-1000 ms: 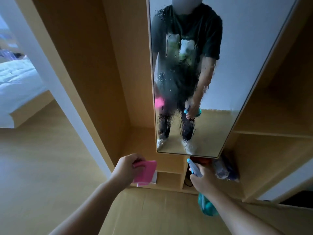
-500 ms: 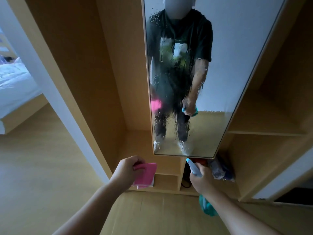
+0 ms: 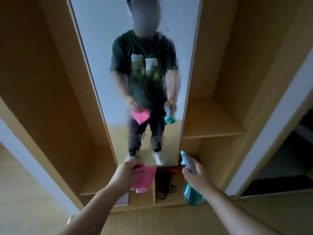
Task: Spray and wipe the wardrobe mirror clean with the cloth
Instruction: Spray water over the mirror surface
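mirror wet – reflection blurred | cloth, bottle – gripped

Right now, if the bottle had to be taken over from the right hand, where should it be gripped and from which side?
Grip the teal body, coming from below. The bottle hangs upright, nozzle toward the mirror; the right hand covers the neck and trigger, so only the rounded body below the fist is free.

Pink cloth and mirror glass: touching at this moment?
Apart. Head view shows the pink cloth held in the left hand below the mirror bottom edge.
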`<state>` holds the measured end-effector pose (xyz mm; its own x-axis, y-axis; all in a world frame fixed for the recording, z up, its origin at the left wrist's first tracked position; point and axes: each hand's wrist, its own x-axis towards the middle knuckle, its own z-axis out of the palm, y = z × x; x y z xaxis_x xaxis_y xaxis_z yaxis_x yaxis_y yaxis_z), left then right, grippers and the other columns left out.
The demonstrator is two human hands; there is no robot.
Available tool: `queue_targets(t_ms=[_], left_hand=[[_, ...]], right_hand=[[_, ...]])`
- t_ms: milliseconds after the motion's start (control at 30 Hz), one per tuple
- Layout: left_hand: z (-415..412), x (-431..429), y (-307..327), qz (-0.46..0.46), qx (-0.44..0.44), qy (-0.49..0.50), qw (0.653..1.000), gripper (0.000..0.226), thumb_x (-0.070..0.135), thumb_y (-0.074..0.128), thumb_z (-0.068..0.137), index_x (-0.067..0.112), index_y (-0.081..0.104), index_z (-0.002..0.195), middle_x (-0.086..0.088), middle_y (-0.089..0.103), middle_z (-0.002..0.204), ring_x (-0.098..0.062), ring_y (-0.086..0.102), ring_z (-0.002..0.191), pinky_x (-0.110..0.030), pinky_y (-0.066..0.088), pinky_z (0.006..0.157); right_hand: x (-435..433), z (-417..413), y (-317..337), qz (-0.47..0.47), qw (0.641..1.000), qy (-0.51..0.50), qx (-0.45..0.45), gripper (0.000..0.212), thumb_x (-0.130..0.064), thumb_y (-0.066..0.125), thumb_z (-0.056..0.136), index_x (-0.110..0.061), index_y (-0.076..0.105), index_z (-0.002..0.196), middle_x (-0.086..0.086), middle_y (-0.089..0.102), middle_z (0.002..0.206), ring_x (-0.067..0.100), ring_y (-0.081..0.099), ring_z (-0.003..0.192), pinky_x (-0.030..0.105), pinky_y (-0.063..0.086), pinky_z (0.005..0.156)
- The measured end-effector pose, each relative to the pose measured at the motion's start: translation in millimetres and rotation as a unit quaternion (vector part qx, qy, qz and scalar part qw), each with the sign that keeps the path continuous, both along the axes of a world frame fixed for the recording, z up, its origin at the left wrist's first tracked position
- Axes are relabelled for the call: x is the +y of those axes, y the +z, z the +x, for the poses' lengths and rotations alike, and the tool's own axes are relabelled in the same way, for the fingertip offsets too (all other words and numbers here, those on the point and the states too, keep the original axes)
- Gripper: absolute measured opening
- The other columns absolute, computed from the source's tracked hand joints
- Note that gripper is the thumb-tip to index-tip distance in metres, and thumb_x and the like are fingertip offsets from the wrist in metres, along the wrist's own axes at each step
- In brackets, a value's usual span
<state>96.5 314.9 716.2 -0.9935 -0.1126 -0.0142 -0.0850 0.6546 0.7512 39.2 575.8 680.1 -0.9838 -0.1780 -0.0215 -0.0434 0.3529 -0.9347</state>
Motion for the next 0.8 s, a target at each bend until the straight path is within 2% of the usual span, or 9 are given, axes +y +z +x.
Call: queue_targets(t_ms=[167,267,333,433,567,667,733,800], left_hand=[[-25.8,63.8,9.7,-0.021,0.020,-0.047,0.998,0.029,0.009,0.066,0.082,0.037,0.064,0.076,0.012,0.067,0.084,-0.005,0.061,0.081,-0.019,0.052,0.066],[-39.5,94.3,14.7,0.000,0.018,-0.069,0.997,0.031,0.006,0.065,0.082,0.037,0.065,0.079,0.009,0.067,0.086,-0.007,0.062,0.081,-0.016,0.051,0.059],[-49.4,111.8,18.0,0.006,0.022,-0.090,0.996,0.032,0.004,0.065,0.081,0.036,0.067,0.081,0.007,0.067,0.086,-0.008,0.062,0.080,-0.012,0.048,0.053],[-64.2,133.8,25.1,0.015,0.022,-0.117,0.993,0.028,0.004,0.065,0.079,0.031,0.068,0.087,0.009,0.066,0.086,-0.007,0.062,0.079,-0.012,0.048,0.053],[-91.6,152.9,33.9,0.004,0.075,-0.169,0.983,0.033,0.002,0.067,0.075,0.034,0.063,0.080,0.011,0.065,0.077,0.011,0.057,0.066,-0.006,0.043,0.057],[-115.8,163.5,34.9,0.003,0.092,-0.191,0.977,0.034,0.002,0.068,0.075,0.034,0.065,0.087,0.017,0.065,0.082,0.012,0.057,0.077,-0.003,0.041,0.066],[-131.4,169.3,35.3,0.011,0.092,-0.205,0.974,0.034,0.002,0.068,0.075,0.035,0.066,0.087,0.017,0.065,0.080,0.010,0.059,0.078,-0.004,0.043,0.066],[-147.4,173.7,35.4,0.023,0.102,-0.222,0.969,0.032,0.002,0.068,0.074,0.031,0.069,0.088,0.017,0.065,0.079,0.015,0.057,0.081,-0.004,0.045,0.067]], right_hand=[[60.9,-9.1,23.5,-0.026,0.999,-0.021,0.005,0.048,-0.010,0.059,0.085,-0.044,0.049,0.118,-0.007,0.043,0.063,0.013,0.048,0.062,0.029,0.042,0.068],[90.1,-13.0,34.1,-0.028,0.999,-0.023,0.003,0.051,-0.004,0.059,0.079,-0.038,0.044,0.114,-0.004,0.045,0.076,0.012,0.049,0.068,0.030,0.043,0.070],[106.4,-18.2,39.8,-0.028,0.999,-0.029,0.014,0.049,0.000,0.058,0.083,-0.034,0.041,0.114,0.001,0.045,0.084,0.014,0.050,0.074,0.024,0.043,0.070],[123.2,-27.8,49.2,-0.016,0.998,-0.045,0.046,0.043,-0.006,0.063,0.088,-0.037,0.041,0.109,-0.001,0.049,0.085,0.010,0.056,0.075,0.014,0.046,0.068],[134.4,-43.6,60.2,0.006,0.993,-0.056,0.100,0.031,-0.016,0.070,0.088,-0.031,0.050,0.107,-0.012,0.058,0.078,0.003,0.058,0.072,0.017,0.048,0.069],[139.9,-58.4,68.7,0.033,0.988,-0.074,0.130,0.015,-0.015,0.070,0.087,-0.018,0.056,0.092,0.003,0.062,0.082,0.016,0.062,0.079,0.025,0.050,0.076],[142.8,-70.0,74.9,0.058,0.985,-0.089,0.132,0.016,-0.013,0.071,0.086,-0.008,0.056,0.087,0.012,0.060,0.082,0.021,0.062,0.082,0.032,0.050,0.080],[145.5,-83.3,80.8,0.080,0.984,-0.097,0.130,0.018,-0.013,0.073,0.085,-0.004,0.057,0.089,0.013,0.059,0.081,0.023,0.061,0.081,0.032,0.050,0.078]])
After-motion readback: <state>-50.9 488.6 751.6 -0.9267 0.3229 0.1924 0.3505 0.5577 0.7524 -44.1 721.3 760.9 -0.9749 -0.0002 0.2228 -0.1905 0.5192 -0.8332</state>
